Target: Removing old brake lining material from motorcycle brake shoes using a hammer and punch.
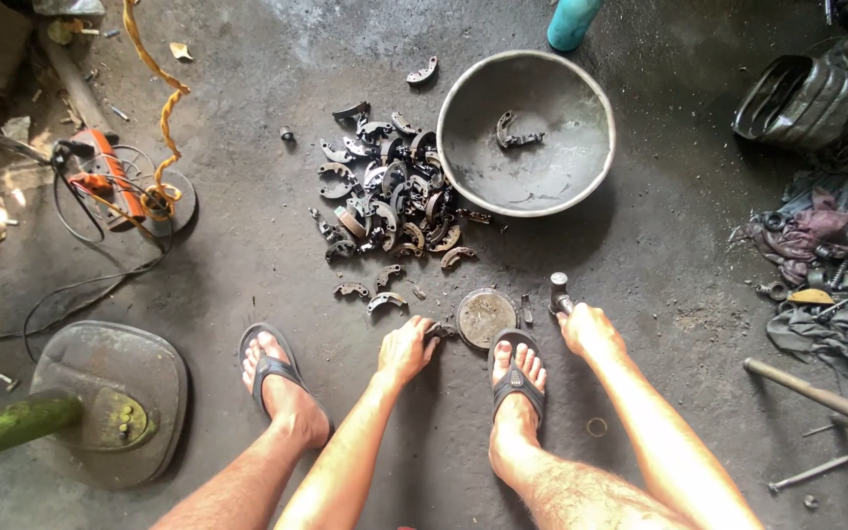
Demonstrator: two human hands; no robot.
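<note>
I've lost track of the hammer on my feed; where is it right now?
In the head view the hammer is right of centre, gripped in the right hand, its head raised just right of the round metal disc and below the big metal bowl.

Both forearms bare, no sleeves in view. Left hand (pixel 406 349) and right hand (pixel 589 329) ungloved; no rings, watch or bands visible. Lower legs bare and hairy. Feet in dark flip-flop sandals (pixel 516 378) with grey thong straps, toes exposed. No other clothing in frame.
</note>
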